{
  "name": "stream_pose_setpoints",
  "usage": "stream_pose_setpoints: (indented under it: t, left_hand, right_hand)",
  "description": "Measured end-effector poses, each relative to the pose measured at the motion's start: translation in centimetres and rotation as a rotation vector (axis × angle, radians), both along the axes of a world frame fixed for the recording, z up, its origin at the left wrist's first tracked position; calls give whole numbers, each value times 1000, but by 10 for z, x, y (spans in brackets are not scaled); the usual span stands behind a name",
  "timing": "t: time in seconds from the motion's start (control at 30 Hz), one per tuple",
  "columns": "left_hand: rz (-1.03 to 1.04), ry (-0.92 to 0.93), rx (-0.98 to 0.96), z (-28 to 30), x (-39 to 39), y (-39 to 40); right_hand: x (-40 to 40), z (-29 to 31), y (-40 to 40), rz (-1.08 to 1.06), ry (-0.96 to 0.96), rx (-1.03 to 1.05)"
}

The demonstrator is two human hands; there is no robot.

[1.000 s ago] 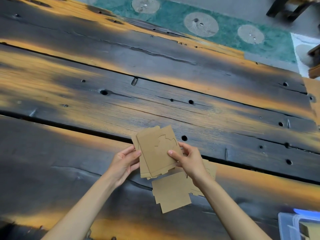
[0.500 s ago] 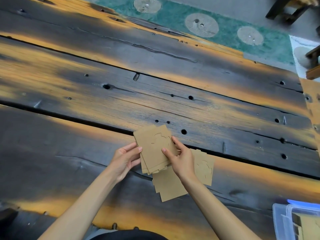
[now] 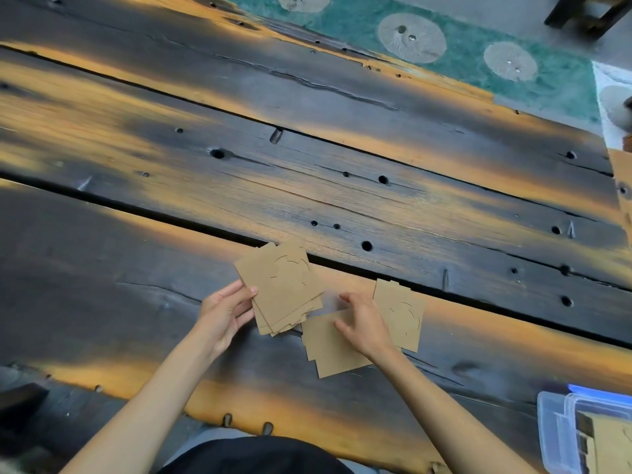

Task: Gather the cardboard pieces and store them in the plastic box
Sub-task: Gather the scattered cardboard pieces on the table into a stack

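Two loose cardboard pieces [image 3: 333, 347] lie near the plank table's [image 3: 342, 206] near edge (far planks bare); left hand [image 3: 227, 311] grips a cardboard stack [image 3: 282, 290], right hand [image 3: 364, 323] presses one piece, fingers spread.

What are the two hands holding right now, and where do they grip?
The left hand holds a stack of cardboard pieces by its left edge. The right hand grips nothing; its fingers rest on a loose cardboard piece lying on the table.

text: none readable | labels: none (cardboard pieces [image 3: 280, 289] blank)
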State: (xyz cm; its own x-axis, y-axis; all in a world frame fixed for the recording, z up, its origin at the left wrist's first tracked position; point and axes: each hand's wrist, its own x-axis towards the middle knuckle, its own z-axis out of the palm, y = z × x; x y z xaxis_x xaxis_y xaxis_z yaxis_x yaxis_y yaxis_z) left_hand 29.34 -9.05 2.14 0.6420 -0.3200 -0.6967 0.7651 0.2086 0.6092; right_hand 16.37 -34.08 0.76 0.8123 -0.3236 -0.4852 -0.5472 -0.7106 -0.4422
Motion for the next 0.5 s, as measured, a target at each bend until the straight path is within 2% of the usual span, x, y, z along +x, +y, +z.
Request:
stream_pose_setpoints:
  t: [0.1,0.23,0.37,0.5]
  left_hand:
    - [0,8,12,-5,-5,12]
    - [13,22,20,-10,-13,18]
    - [26,36,19,-13,-19,20]
    - [32,32,16,-13,-23,23]
  right_hand:
    - [-12,-15,0,245,98,-105]
    - [-22,-26,-1,387,134,-206]
    - [-19,-27,-4,412,136,-274]
    - [-17,-18,-15,363,143,-194]
